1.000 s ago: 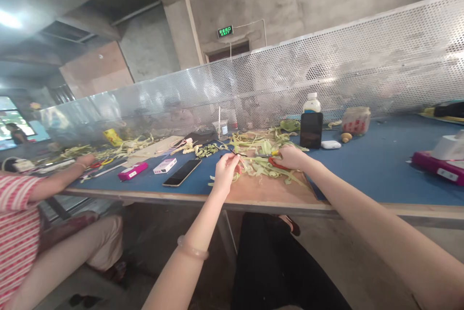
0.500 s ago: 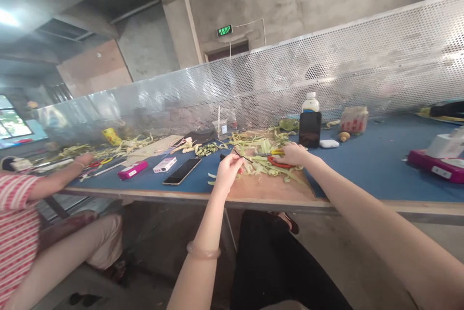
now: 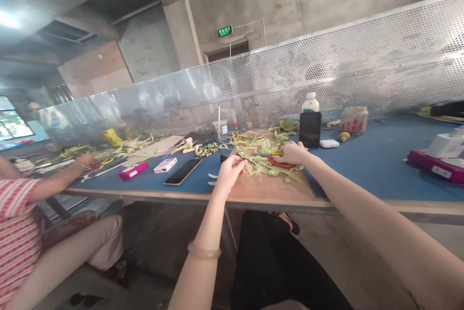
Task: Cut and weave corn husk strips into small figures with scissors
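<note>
Thin dark strand (image 3: 248, 159), held just above a loose heap of pale green, ribbon-like strips (image 3: 264, 147) near the middle of a long worktable. The person's left hand (image 3: 229, 170) pinches the strand narrowly between thumb and fingers; its free end points right. The right hand (image 3: 293, 154) lies palm down at the heap's right side, over a hand tool with red-orange and yellow parts (image 3: 278, 162); whether the fingers are closed around it, I cannot tell.

Under the heap is a flat, light brown board (image 3: 270, 194), set on the blue tabletop (image 3: 366, 169). Left of the left hand lie a flat black phone (image 3: 183, 172), a small white box (image 3: 165, 165) and a magenta box (image 3: 133, 170). Beyond the right hand, a black rectangular slab (image 3: 310, 130) stands upright before a white-capped bottle (image 3: 311, 102), with a rounded white case (image 3: 329, 143) just beside it. Behind everything runs a perforated metal screen (image 3: 271, 82). At far left, a co-worker in a red-and-white striped top (image 3: 18, 203) reaches onto the same table.
</note>
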Tool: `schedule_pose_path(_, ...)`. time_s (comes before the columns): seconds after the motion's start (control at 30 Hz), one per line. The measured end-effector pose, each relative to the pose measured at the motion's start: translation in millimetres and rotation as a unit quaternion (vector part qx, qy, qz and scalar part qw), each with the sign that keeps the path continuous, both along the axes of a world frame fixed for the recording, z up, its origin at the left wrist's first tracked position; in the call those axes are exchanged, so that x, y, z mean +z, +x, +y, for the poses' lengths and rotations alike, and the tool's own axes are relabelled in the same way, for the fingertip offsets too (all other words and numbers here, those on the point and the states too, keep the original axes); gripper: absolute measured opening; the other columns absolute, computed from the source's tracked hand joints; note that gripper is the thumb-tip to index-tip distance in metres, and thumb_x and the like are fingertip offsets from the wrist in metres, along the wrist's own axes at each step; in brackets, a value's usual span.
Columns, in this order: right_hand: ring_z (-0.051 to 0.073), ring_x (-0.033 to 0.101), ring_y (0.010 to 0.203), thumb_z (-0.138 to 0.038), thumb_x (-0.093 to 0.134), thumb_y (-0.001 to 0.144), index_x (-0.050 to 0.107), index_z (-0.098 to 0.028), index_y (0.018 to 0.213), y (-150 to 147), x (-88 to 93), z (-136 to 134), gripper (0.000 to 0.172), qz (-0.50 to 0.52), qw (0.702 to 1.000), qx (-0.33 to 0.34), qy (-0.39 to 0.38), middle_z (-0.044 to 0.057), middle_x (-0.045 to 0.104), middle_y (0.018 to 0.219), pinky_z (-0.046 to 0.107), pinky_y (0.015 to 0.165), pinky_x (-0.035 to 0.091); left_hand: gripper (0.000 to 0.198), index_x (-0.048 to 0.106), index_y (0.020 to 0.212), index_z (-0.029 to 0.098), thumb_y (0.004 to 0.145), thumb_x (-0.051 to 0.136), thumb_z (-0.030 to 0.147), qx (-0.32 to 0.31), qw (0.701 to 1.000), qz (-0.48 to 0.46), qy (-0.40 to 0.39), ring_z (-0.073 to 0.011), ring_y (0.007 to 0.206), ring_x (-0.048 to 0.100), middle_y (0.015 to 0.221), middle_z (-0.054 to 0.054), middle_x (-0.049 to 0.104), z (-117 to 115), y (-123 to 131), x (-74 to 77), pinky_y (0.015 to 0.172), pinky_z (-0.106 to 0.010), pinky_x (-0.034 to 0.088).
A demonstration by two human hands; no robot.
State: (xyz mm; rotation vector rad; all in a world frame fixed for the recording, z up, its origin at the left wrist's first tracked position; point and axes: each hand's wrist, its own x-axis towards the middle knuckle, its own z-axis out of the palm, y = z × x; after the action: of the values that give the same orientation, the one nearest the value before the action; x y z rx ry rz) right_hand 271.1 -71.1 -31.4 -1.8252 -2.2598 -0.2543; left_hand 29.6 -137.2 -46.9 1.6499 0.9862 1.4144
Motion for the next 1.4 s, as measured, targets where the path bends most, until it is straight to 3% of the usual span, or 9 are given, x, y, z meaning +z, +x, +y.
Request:
schedule_pose_path(0.2, 0.032, 0.054, 0.09, -0.065, 0.047, 0.064, 0.067, -0.016, 0.069, 0, 6.1, 1, 0.053, 0.034, 0.999, -0.017, -0.002, 0.014, 0.065, 0.084, 0.043, 0.079, 0.035, 0.033, 0.032, 0.094, 0.02, 0.075, 0.058, 0.03, 0.003, 0.999, -0.031, 0.027, -0.0072, 0.042, 0.049, 0.065, 0.003, 0.06, 0, 3, -0.1, 0.049, -0.022, 0.043)
schedule_pose_path(0.33, 0.026, 0.059, 0.078, -0.068, 0.042, 0.067, 0.067, -0.017, 0.069, 5, 14.1, -1, 0.056, 0.079, 0.996, -0.022, -0.021, 0.011, 0.065, 0.079, 0.035, 0.068, 0.039, 0.036, 0.026, 0.101, 0.022, 0.077, 0.054, 0.025, 0.001, 0.997, -0.039, 0.068, -0.0059, 0.039, 0.045, 0.059, 0.007, 0.055, -1, 6, 0.3, 0.047, -0.02, 0.041)
schedule_pose_path(0.5, 0.02, 0.058, 0.064, -0.06, 0.044, 0.071, 0.063, -0.016, 0.062, 9, 21.4, -5, 0.049, 0.189, 0.982, -0.004, -0.02, 0.006, 0.06, 0.061, 0.026, 0.054, 0.038, 0.033, 0.031, 0.105, 0.023, 0.079, 0.051, 0.027, 0.019, 0.993, -0.016, 0.113, -0.005, 0.039, 0.041, 0.057, 0.008, 0.051, 2, 4, -0.6, 0.046, -0.018, 0.038)
schedule_pose_path(0.63, 0.018, 0.057, 0.06, -0.056, 0.039, 0.075, 0.06, -0.015, 0.061, 8, 22.8, -7, 0.048, 0.203, 0.979, -0.001, -0.009, 0.005, 0.058, 0.058, 0.024, 0.051, 0.038, 0.024, 0.041, 0.101, 0.022, 0.081, 0.05, 0.031, 0.029, 0.992, 0.041, 0.116, -0.0058, 0.041, 0.042, 0.057, 0.006, 0.051, 4, 0, -1.1, 0.047, -0.019, 0.039)
schedule_pose_path(0.77, 0.022, 0.058, 0.073, -0.057, 0.049, 0.07, 0.06, -0.012, 0.079, 7, 18.4, -8, 0.047, 0.184, 0.982, -0.01, 0.038, 0.011, 0.061, 0.079, 0.027, 0.061, 0.042, 0.022, 0.046, 0.098, 0.021, 0.081, 0.05, 0.035, 0.038, 0.991, 0.059, 0.113, -0.0066, 0.043, 0.043, 0.058, 0.005, 0.052, 3, -1, -0.3, 0.047, -0.019, 0.039)
schedule_pose_path(0.87, 0.026, 0.056, 0.086, -0.054, 0.056, 0.065, 0.056, -0.008, 0.096, 8, 13.0, -9, 0.055, 0.085, 0.991, -0.024, 0.102, 0.017, 0.056, 0.1, 0.03, 0.07, 0.043, 0.022, 0.047, 0.097, 0.021, 0.081, 0.05, 0.036, 0.036, 0.991, 0.061, 0.111, -0.0065, 0.043, 0.043, 0.058, 0.004, 0.051, 2, -1, 0.7, 0.048, -0.019, 0.039)
schedule_pose_path(0.97, 0.027, 0.054, 0.09, -0.049, 0.058, 0.064, 0.055, -0.009, 0.098, 11, 10.5, -10, 0.053, 0.012, 0.993, -0.028, 0.116, 0.017, 0.054, 0.101, 0.032, 0.073, 0.043, 0.022, 0.046, 0.096, 0.021, 0.08, 0.051, 0.036, 0.04, 0.991, 0.057, 0.11, -0.0064, 0.041, 0.042, 0.058, 0.005, 0.052, 0, -1, 1.6, 0.047, -0.019, 0.038)
schedule_pose_path(1.13, 0.027, 0.051, 0.094, -0.049, 0.055, 0.068, 0.057, -0.015, 0.094, 15, 14.8, -14, 0.043, 0.009, 0.992, -0.019, 0.121, 0.013, 0.053, 0.103, 0.033, 0.075, 0.041, 0.026, 0.042, 0.099, 0.022, 0.079, 0.053, 0.035, 0.048, 0.992, 0.049, 0.109, -0.0065, 0.04, 0.043, 0.056, 0.006, 0.052, -1, 0, 2.4, 0.045, -0.019, 0.036)
schedule_pose_path(1.4, 0.031, 0.046, 0.096, -0.06, 0.041, 0.073, 0.057, -0.015, 0.097, 12, 15.7, -23, 0.053, 0.012, 0.987, -0.028, 0.159, 0.014, 0.053, 0.104, 0.038, 0.076, 0.038, 0.03, 0.041, 0.108, 0.023, 0.081, 0.05, 0.033, 0.06, 0.989, 0.045, 0.124, -0.0071, 0.04, 0.042, 0.057, 0.005, 0.053, -3, 2, 2.6, 0.045, -0.019, 0.037)
